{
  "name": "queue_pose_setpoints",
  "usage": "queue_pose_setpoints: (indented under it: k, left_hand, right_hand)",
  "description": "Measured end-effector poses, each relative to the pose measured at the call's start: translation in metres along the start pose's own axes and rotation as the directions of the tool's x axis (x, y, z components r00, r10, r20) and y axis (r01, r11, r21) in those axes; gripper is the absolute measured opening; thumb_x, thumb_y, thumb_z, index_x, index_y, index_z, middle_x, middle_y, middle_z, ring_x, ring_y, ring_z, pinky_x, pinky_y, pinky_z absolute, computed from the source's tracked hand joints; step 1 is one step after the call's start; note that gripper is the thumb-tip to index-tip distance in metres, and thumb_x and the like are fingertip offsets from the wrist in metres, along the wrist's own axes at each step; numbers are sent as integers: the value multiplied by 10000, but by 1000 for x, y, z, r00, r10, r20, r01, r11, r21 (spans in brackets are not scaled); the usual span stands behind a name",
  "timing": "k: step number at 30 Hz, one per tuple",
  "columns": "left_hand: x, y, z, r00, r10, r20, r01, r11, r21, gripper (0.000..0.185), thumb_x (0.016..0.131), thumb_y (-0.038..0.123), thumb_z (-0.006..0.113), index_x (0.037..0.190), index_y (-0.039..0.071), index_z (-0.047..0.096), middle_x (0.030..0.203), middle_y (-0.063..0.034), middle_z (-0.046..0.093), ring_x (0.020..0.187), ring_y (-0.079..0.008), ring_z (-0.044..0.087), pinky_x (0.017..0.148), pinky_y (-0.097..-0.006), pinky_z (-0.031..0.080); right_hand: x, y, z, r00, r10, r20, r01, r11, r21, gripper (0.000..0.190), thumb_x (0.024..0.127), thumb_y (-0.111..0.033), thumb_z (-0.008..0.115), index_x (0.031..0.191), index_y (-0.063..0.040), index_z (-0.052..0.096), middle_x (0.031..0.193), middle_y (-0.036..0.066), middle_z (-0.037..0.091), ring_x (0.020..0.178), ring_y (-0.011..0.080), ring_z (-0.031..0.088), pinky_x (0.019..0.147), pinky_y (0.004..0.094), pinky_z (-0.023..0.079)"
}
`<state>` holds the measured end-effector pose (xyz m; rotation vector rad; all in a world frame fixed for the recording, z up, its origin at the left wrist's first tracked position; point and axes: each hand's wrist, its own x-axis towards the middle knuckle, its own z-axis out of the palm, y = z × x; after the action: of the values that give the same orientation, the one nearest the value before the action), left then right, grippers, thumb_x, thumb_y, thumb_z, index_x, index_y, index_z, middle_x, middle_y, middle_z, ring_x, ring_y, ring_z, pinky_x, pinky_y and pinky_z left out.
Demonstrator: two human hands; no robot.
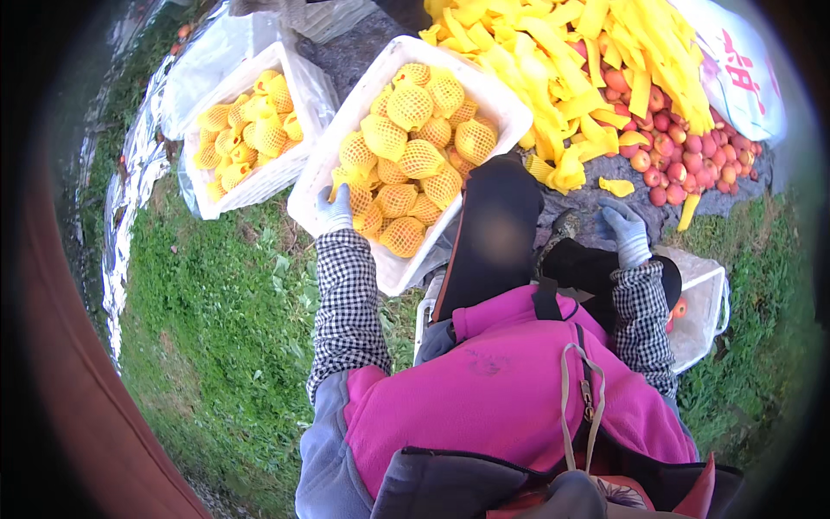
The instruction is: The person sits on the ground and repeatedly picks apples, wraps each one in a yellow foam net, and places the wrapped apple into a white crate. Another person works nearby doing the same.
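My left hand (334, 210), in a pale knit glove, is at the left corner of a white foam crate (303, 194). Its fingertips touch a fruit in yellow foam netting (350, 180); whether they grip it is unclear. Several netted fruits (410, 107) fill that crate in a heap. Over by my bent leg, my right hand (624, 232), gloved alike, is off the ground with its fingers apart and nothing visible in them. Bare red apples (677, 150) lie piled beyond it. A loose yellow foam net sleeve (616, 187) rests close to its fingertips.
A second white crate (249, 178) of netted fruits stands at the left, lined with clear plastic. Yellow foam sleeves (551, 58) cover part of the apple pile. A white bag (739, 71) bears writing. Another crate (703, 311) with apples is beside my right knee. Grass (220, 292) surrounds the dark sheet (577, 204).
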<state>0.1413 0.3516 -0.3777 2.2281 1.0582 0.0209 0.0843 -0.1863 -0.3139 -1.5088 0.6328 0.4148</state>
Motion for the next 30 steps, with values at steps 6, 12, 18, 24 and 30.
queue_pose_setpoints:
  k: [6,12,18,24,30]
  left_hand:
    - [-95,204,76,847,503,175,-198,603,-773,214,822,19,607,1027,-38,587,977,-93,612,878,-146,568,839,-250,456]
    - [-237,350,156,569,710,416,49,475,-878,257,816,53,636,1053,-31,581,929,-74,613,824,-120,563,749,-221,460]
    - [-240,347,199,546,557,626,88,705,-704,229,833,52,623,1043,-33,592,932,-59,621,827,-104,568,757,-213,460]
    - [-243,351,228,345,879,329,-864,434,-254,427,771,94,613,1177,24,502,1257,-209,449,1149,-355,455,967,-404,385]
    - [-264,353,238,136,866,481,-815,374,-443,444,781,166,626,1182,30,493,1106,-169,549,984,-353,546,859,-413,449]
  right_hand:
    - [69,53,-6,980,176,-90,-189,967,-168,284,822,-151,584,1083,-53,638,873,43,660,685,123,602,634,248,485]
    - [146,77,-6,969,-16,-245,-149,755,-639,587,737,-208,652,1287,-102,477,1155,136,555,1057,273,553,914,332,439]
    - [231,55,7,994,-106,15,60,434,-899,527,728,-226,623,1240,-148,522,1327,82,451,1153,297,491,958,369,413]
    - [223,-6,-26,990,-101,-97,83,980,-179,429,777,-269,657,1088,16,577,898,107,642,752,187,620,689,275,494]
    - [111,-84,-54,899,-333,-285,397,894,207,392,819,-123,649,1141,67,528,902,72,632,791,106,595,682,218,485]
